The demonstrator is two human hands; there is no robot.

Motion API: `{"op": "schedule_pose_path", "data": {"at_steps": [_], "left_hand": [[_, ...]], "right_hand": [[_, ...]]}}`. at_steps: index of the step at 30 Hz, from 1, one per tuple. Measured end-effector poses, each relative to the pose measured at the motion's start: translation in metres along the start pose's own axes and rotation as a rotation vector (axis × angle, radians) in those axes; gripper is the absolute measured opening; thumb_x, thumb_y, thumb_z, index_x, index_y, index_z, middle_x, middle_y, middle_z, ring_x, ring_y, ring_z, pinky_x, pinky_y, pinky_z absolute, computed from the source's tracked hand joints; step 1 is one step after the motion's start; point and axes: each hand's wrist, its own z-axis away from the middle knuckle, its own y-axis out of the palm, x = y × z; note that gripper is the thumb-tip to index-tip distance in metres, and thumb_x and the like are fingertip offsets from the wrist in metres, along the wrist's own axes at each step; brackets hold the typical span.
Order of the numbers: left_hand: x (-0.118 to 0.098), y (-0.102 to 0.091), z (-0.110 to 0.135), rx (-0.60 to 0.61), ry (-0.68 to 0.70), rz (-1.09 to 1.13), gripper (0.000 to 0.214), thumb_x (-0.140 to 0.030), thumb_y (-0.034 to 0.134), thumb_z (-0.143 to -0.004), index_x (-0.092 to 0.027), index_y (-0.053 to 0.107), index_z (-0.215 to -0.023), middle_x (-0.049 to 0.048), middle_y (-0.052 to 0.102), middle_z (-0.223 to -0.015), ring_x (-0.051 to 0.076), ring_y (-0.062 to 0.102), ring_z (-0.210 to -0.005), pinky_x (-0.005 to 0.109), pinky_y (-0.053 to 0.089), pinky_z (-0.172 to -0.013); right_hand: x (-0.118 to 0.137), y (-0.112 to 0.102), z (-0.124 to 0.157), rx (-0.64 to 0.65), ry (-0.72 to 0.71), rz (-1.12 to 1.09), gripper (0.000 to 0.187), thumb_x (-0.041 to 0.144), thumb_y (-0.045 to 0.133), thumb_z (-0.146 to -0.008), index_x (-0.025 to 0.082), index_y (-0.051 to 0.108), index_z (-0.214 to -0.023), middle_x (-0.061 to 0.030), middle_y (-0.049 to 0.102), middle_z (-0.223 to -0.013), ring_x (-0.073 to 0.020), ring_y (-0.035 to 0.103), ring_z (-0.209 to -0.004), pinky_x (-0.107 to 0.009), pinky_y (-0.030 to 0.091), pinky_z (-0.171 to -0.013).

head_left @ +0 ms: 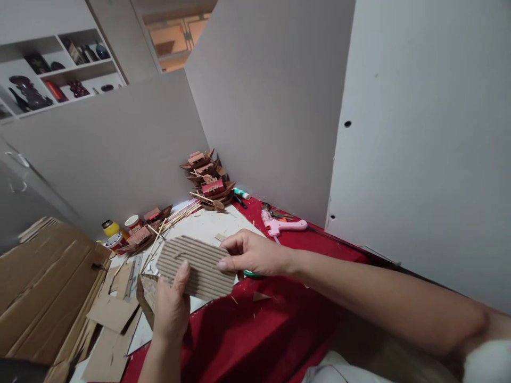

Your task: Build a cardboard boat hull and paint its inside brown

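A piece of corrugated cardboard (197, 266) with ridged lines is held up over the work surface by both hands. My left hand (171, 306) grips its lower left edge from below, thumb on the ribbed face. My right hand (251, 254) pinches its right edge, fingers curled. Under the left hand a second cardboard part (147, 297) shows partly. Something green (252, 274) peeks out beneath the right hand.
A red cloth (271, 330) covers the table. A pink glue gun (281, 225) lies behind the right hand. Stacked model boats (207, 180) fill the corner, another boat (144, 230) and paint jars (120, 231) sit left. Cardboard sheets (43, 287) and scraps (114, 314) lie left. White panels (419, 143) wall it in.
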Motion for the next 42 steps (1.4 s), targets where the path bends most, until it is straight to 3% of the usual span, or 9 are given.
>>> {"op": "schedule_pose_path", "data": {"at_steps": [9, 21, 27, 30, 33, 36, 38, 40, 42], "left_hand": [[0.002, 0.000, 0.004, 0.000, -0.208, 0.342, 0.023, -0.026, 0.074, -0.071, -0.019, 0.072, -0.093, 0.0029, 0.075, -0.090, 0.018, 0.068, -0.085, 0.030, 0.054, -0.082], [-0.014, 0.014, 0.013, -0.082, -0.050, 0.051, 0.025, -0.022, 0.079, -0.064, -0.018, 0.071, -0.086, 0.0018, 0.074, -0.087, 0.019, 0.067, -0.086, 0.028, 0.052, -0.081], [-0.018, 0.012, 0.010, -0.096, 0.063, -0.100, 0.024, -0.026, 0.078, -0.066, -0.016, 0.072, -0.087, 0.0029, 0.074, -0.087, 0.017, 0.066, -0.088, 0.025, 0.049, -0.084], [-0.015, 0.015, 0.014, 0.023, 0.055, -0.227, 0.020, -0.027, 0.076, -0.069, -0.016, 0.072, -0.085, 0.0039, 0.074, -0.086, 0.019, 0.066, -0.082, 0.028, 0.051, -0.079], [-0.014, 0.020, 0.021, 0.109, 0.044, -0.324, 0.020, -0.028, 0.076, -0.069, -0.015, 0.074, -0.083, 0.0046, 0.074, -0.079, 0.020, 0.066, -0.075, 0.028, 0.053, -0.071], [-0.017, 0.022, 0.023, 0.093, 0.088, -0.398, 0.018, -0.028, 0.074, -0.070, -0.015, 0.074, -0.082, 0.0037, 0.073, -0.074, 0.020, 0.065, -0.070, 0.027, 0.053, -0.066], [-0.020, 0.016, 0.022, -0.003, 0.260, -0.493, 0.015, -0.024, 0.072, -0.072, -0.017, 0.074, -0.085, 0.0021, 0.073, -0.076, 0.020, 0.065, -0.073, 0.028, 0.052, -0.070], [-0.023, 0.008, 0.019, -0.064, 0.581, -0.645, 0.021, -0.016, 0.069, -0.074, -0.020, 0.073, -0.094, 0.0021, 0.073, -0.086, 0.020, 0.066, -0.082, 0.032, 0.051, -0.079], [-0.024, 0.002, 0.016, 0.011, 0.891, -0.821, 0.033, -0.009, 0.064, -0.076, -0.022, 0.070, -0.105, 0.0053, 0.071, -0.102, 0.022, 0.064, -0.095, 0.038, 0.048, -0.088]], "right_hand": [[-0.001, -0.008, 0.006, 0.119, -0.037, -0.098, 0.032, 0.038, 0.075, -0.071, 0.009, 0.063, -0.073, 0.0028, 0.057, -0.063, -0.0058, 0.048, -0.056, -0.019, 0.040, -0.054], [-0.012, -0.013, 0.006, -0.033, -0.006, 0.004, 0.038, 0.047, 0.073, -0.068, 0.012, 0.062, -0.078, 0.0013, 0.060, -0.066, -0.0099, 0.055, -0.058, -0.022, 0.046, -0.054], [0.007, -0.007, 0.017, -0.425, -0.504, 0.545, 0.039, 0.032, 0.068, -0.079, 0.017, 0.057, -0.114, -0.0077, 0.063, -0.103, -0.0170, 0.058, -0.090, -0.032, 0.050, -0.079], [0.016, 0.000, 0.016, -0.448, -0.861, 0.843, 0.026, 0.028, 0.060, -0.087, 0.016, 0.059, -0.110, -0.0092, 0.063, -0.100, -0.0179, 0.056, -0.092, -0.034, 0.047, -0.083], [0.021, 0.007, 0.010, -0.374, -0.960, 1.146, 0.018, 0.026, 0.053, -0.090, 0.014, 0.064, -0.097, -0.0094, 0.064, -0.089, -0.0193, 0.055, -0.082, -0.035, 0.044, -0.075], [0.023, 0.007, 0.009, -0.267, -0.879, 1.363, 0.019, 0.019, 0.048, -0.090, 0.013, 0.064, -0.083, -0.0092, 0.064, -0.082, -0.0202, 0.053, -0.078, -0.036, 0.040, -0.071], [0.024, 0.003, 0.016, -0.093, -0.703, 1.358, 0.019, 0.018, 0.048, -0.089, 0.012, 0.063, -0.078, -0.0090, 0.063, -0.078, -0.0192, 0.053, -0.075, -0.035, 0.039, -0.069], [0.023, -0.003, 0.024, 0.081, -0.431, 1.157, 0.023, 0.025, 0.050, -0.090, 0.012, 0.062, -0.074, -0.0072, 0.063, -0.071, -0.0162, 0.053, -0.067, -0.031, 0.040, -0.064], [0.020, -0.008, 0.029, 0.091, -0.165, 0.742, 0.035, 0.040, 0.048, -0.091, 0.012, 0.061, -0.073, -0.0054, 0.062, -0.066, -0.0124, 0.053, -0.058, -0.026, 0.041, -0.057]]}}
